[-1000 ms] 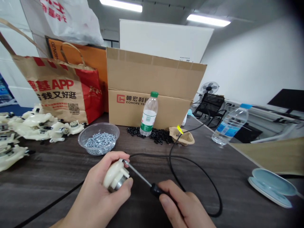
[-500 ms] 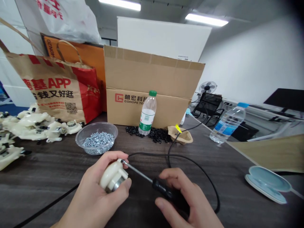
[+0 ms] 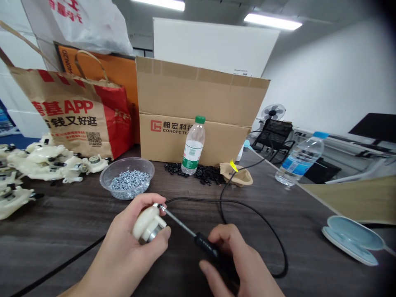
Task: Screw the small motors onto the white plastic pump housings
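My left hand (image 3: 133, 243) is closed around a cream plastic part (image 3: 146, 222) with a round metal piece set into it. Its index finger rests along the part's top and the thumb presses the lower side. My right hand (image 3: 238, 260) grips the black handle of a screwdriver (image 3: 202, 245). The metal shaft points up and left, its tip at a small dark spot on the upper corner of the part. Whether a screw sits there is too small to tell. My right palm hides the rear of the handle.
A clear bowl (image 3: 126, 179) of silver screws stands beyond my left hand. Cream parts (image 3: 46, 161) are heaped at left. Black pieces (image 3: 210, 174) lie around a green-capped bottle (image 3: 193, 148). A black cable (image 3: 247, 204) loops behind my hands. Another bottle (image 3: 298, 161) stands right of an open pale-blue case (image 3: 352, 239).
The screwdriver handle and my right hand have shifted slightly left, the tip staying at the part. My left hand still holds the cream part. The whole view has shifted a little.
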`<control>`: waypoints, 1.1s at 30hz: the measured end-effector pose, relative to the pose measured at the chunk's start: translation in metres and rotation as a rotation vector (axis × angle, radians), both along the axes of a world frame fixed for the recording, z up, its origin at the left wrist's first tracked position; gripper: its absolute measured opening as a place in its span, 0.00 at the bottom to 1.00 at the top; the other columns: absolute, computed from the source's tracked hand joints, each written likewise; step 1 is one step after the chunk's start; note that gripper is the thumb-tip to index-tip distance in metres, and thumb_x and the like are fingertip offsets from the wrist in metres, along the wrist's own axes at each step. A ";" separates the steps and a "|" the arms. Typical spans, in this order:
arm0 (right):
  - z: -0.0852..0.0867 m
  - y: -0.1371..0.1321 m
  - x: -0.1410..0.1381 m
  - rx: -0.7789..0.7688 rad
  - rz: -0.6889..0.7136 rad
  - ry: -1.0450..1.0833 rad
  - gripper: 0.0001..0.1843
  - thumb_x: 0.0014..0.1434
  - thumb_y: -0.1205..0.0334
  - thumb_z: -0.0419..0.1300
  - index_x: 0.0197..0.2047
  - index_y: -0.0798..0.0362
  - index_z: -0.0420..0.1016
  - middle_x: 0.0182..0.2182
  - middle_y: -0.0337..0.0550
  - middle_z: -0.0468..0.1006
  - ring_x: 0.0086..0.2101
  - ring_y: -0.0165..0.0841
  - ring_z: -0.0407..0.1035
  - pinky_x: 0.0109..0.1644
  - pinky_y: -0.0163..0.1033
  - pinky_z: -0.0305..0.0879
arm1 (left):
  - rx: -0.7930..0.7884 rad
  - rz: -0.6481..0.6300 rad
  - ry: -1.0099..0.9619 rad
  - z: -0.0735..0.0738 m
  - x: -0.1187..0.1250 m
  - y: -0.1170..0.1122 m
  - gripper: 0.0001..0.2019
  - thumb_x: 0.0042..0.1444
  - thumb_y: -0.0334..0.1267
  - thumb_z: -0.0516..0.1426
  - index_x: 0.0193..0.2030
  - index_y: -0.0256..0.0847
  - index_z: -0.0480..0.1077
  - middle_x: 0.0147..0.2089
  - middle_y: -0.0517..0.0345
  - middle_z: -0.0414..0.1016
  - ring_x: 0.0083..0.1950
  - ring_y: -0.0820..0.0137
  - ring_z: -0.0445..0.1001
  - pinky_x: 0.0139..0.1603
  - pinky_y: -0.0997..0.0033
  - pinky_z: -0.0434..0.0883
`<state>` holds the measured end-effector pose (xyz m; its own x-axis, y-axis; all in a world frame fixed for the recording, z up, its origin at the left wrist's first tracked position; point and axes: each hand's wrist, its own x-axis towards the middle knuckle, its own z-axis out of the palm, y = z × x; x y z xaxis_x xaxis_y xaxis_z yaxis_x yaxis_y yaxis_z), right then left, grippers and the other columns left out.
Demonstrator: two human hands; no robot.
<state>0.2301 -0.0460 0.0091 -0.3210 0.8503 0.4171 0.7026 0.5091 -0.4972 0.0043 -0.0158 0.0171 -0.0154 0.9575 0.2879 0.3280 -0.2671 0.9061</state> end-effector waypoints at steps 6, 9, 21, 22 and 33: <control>0.000 0.001 0.004 0.121 0.076 -0.115 0.10 0.71 0.67 0.52 0.53 0.50 0.69 0.36 0.44 0.83 0.31 0.36 0.79 0.31 0.35 0.71 | 0.136 -0.005 0.108 -0.002 -0.005 -0.003 0.16 0.54 0.35 0.61 0.49 0.53 0.71 0.38 0.68 0.81 0.32 0.71 0.79 0.28 0.79 0.75; 0.001 -0.003 0.002 -0.087 0.105 -0.004 0.15 0.74 0.55 0.48 0.43 0.51 0.73 0.26 0.41 0.78 0.22 0.33 0.72 0.23 0.35 0.60 | 0.275 -0.021 0.197 -0.003 -0.008 -0.002 0.18 0.54 0.32 0.61 0.51 0.55 0.69 0.39 0.69 0.82 0.33 0.72 0.81 0.30 0.81 0.76; 0.015 0.014 0.006 -0.676 -0.021 0.307 0.29 0.71 0.41 0.44 0.31 0.52 0.71 0.16 0.34 0.64 0.18 0.30 0.58 0.23 0.34 0.54 | 0.347 0.004 0.203 -0.005 -0.005 0.004 0.22 0.55 0.31 0.60 0.56 0.51 0.66 0.47 0.61 0.80 0.45 0.66 0.83 0.42 0.72 0.79; 0.017 0.016 0.008 -0.525 -0.052 0.169 0.25 0.71 0.46 0.47 0.30 0.51 0.72 0.20 0.38 0.69 0.22 0.32 0.64 0.28 0.36 0.59 | 0.317 0.007 0.178 -0.005 -0.004 0.003 0.23 0.55 0.32 0.60 0.57 0.51 0.65 0.47 0.61 0.81 0.46 0.65 0.83 0.43 0.71 0.79; 0.015 0.013 0.005 -0.017 -0.040 -0.179 0.11 0.62 0.69 0.63 0.48 0.53 0.73 0.43 0.48 0.77 0.44 0.45 0.70 0.50 0.54 0.71 | 0.502 -0.300 0.213 -0.018 -0.007 -0.004 0.38 0.43 0.26 0.61 0.62 0.59 0.64 0.50 0.62 0.79 0.48 0.66 0.83 0.46 0.77 0.79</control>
